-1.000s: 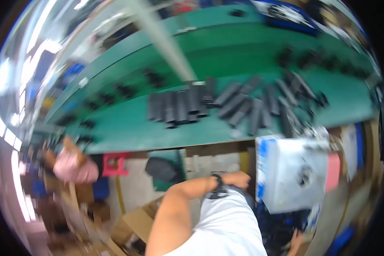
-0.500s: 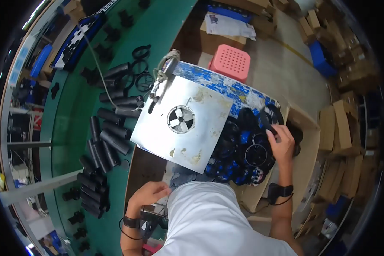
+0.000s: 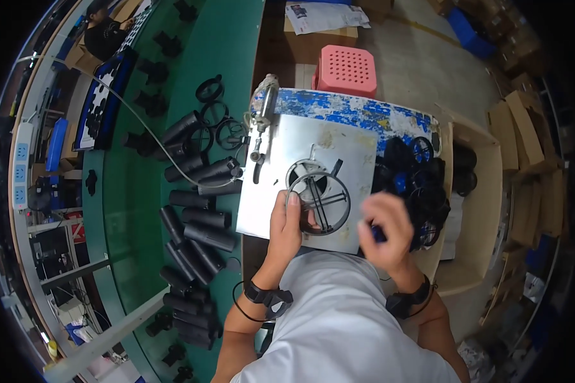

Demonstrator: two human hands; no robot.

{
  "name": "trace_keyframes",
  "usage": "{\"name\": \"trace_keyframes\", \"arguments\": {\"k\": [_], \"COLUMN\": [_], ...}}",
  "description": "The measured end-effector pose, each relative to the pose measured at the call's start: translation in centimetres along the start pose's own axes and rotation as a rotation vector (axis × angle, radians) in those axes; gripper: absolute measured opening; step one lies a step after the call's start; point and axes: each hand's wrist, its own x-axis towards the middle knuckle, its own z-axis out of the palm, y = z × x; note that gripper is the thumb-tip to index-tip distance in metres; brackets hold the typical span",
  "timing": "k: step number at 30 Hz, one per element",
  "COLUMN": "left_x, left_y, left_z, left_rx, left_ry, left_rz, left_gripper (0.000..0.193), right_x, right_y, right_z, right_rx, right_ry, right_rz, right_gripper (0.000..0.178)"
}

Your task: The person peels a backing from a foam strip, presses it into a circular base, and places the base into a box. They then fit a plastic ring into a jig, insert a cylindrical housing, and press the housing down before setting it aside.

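Observation:
My left hand [image 3: 285,223] is closed on the edge of a black ring with crossed bars [image 3: 319,203], its thumb on top. The ring is held above the near part of a shiny metal plate [image 3: 268,210] and overlaps the round fixture [image 3: 298,171] set into that plate. My right hand [image 3: 387,233] is to the right of the ring, apart from it, smeared by motion with its fingers bent. Whether anything is in it cannot be made out. Beyond it lies a heap of black and blue round parts [image 3: 421,185].
A small metal cylinder with a hose [image 3: 266,105] stands at the plate's far left corner. Several black tubes [image 3: 207,236] and black rings [image 3: 209,89] lie on the green bench [image 3: 236,38] at left. A cardboard box [image 3: 485,249] is at right; a pink stool [image 3: 346,67] stands beyond the plate.
My right hand has come back left from the heap. My left hand has risen from beside my body to the plate and now holds the black ring. The view has shifted.

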Motion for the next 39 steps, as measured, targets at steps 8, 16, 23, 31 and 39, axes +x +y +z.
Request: {"name": "trace_keyframes", "arguments": {"k": [8,16,23,31,39], "left_x": [2.4,4.4,2.7,3.5,5.2], "left_y": [0.2,-1.0,-3.0,-2.7,-1.3], "left_z": [-4.6,-7.1,-4.7,-6.7,-4.9], "left_rx": [0.182,-0.322,-0.71,-0.079,0.546], "left_ry": [-0.25,-0.599,-1.073,-0.295,-0.256], "left_rz": [0.252,-0.364,-0.661,0.077,0.322], "left_gripper": [0.035,0.047,0.044,0.034,0.038], "right_x": [1.9,1.5,1.7,1.2,0.7], "right_y": [-2.2,-1.8,0.1,0.0,1.8], "right_z": [8.7,7.4,9.5,10.0,11.0], "right_rx": [0.654,0.771,0.983,0.784,0.587], "right_ry": [-0.004,-0.074,-0.179,-0.003,0.093], "right_rz": [0.707,0.473,0.624,0.699,0.711], "right_gripper": [0.035,0.062,0.031,0.027,0.02]}}
